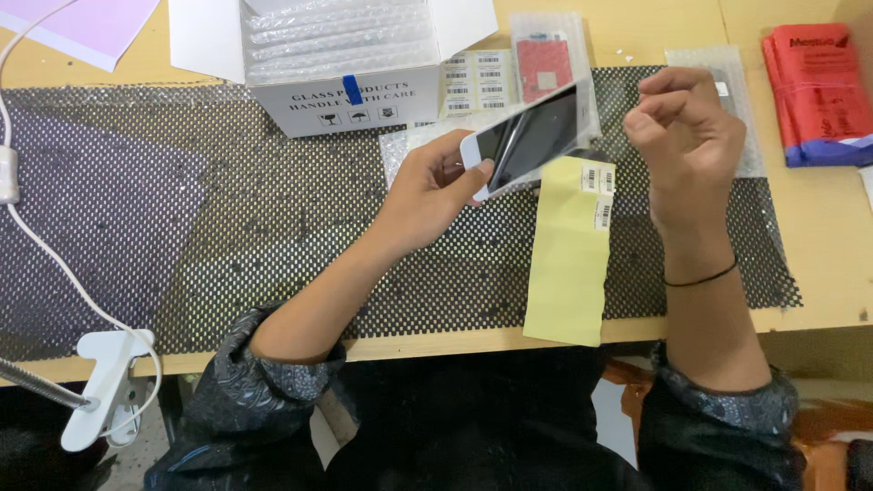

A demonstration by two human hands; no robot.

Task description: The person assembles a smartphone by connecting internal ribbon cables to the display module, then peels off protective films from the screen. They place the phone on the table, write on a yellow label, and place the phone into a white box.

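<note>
Dark patterned sleeves sit closest to the camera, pushed up on both forearms, with a white lamp clamp gripping the table edge off to the side. Past that is the wooden table covered by a black perforated mat.

Left hand has the white phone screen panel pinched at its near end, thumb on the dark glass face and fingers wrapped behind, so it's closed firmly on the part. The panel sticks out tilted up and away from the grip, held clear of the mat. Right hand hangs just beyond the panel's far end, fingers curled loosely and, as far as I can tell, holding nothing, with a thin black band on that wrist.

My read on handling: thin, light, stiff glass, so fragile and likely slick on the face. Edge grips on the frame look safer than pressing the middle, and holding it by one end leaves the rest unsupported.

Under the held panel lies a pale yellow sheet with barcode stickers. Beyond the grip: barcode label sheets, a bagged part in bubble wrap, and a white cardboard box of bubble-wrapped items. A stack of red packets sits far out past the right hand.
</note>
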